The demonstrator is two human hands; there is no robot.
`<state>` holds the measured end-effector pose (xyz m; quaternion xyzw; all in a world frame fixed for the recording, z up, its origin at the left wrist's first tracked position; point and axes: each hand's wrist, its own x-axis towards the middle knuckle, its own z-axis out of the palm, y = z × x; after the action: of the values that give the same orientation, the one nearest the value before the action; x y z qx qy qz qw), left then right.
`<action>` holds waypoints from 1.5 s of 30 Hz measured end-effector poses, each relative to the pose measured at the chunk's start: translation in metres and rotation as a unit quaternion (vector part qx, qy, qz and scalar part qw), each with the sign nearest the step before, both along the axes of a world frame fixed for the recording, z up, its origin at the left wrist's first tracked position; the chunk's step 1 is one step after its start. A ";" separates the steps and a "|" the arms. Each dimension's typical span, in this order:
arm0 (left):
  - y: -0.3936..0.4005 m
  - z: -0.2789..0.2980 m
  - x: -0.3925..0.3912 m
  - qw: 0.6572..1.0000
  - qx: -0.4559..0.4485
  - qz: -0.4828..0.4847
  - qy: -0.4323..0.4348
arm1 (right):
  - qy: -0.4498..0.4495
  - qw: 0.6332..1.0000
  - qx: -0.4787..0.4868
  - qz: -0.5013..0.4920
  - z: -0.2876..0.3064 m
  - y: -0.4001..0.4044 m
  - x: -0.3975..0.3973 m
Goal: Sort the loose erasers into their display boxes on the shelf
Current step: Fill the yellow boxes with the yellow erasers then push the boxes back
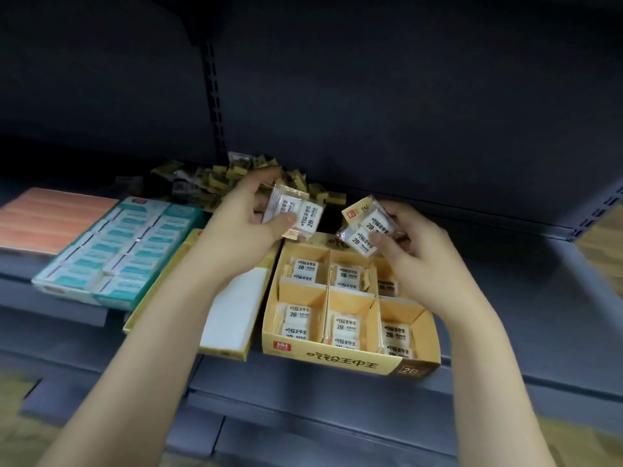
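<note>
Our left hand [242, 227] pinches one wrapped eraser pack [296, 214], our right hand [409, 246] another pack [365, 230], fingers curled, both above the yellow display box [350, 360]; slick wrappers could slip, we judge, dropping packs into wrong compartments.

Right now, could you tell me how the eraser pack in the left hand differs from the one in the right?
The left hand's wrapped white eraser pack is held higher, over the loose pile; the right hand's wrapped white eraser pack is tilted more, over the yellow display box. Both are 2B twin-packs.
</note>
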<state>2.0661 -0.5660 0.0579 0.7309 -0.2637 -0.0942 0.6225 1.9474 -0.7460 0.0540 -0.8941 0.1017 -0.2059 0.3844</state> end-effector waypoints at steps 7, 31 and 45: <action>0.002 0.000 -0.009 0.998 -0.033 0.050 0.006 | 0.022 1.000 0.005 0.018 -0.010 0.003 -0.001; 0.025 0.003 -0.044 0.980 0.189 -0.058 0.019 | 0.159 0.986 0.025 0.051 0.008 0.012 -0.035; 0.012 0.000 -0.061 0.929 0.358 0.006 -0.093 | 0.247 0.967 -0.055 0.002 0.002 0.036 -0.031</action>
<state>2.0055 -0.5544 0.0583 0.9122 -0.2647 -0.1104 0.2927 1.9169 -0.7099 0.0563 -0.9374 0.1800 0.0170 0.2976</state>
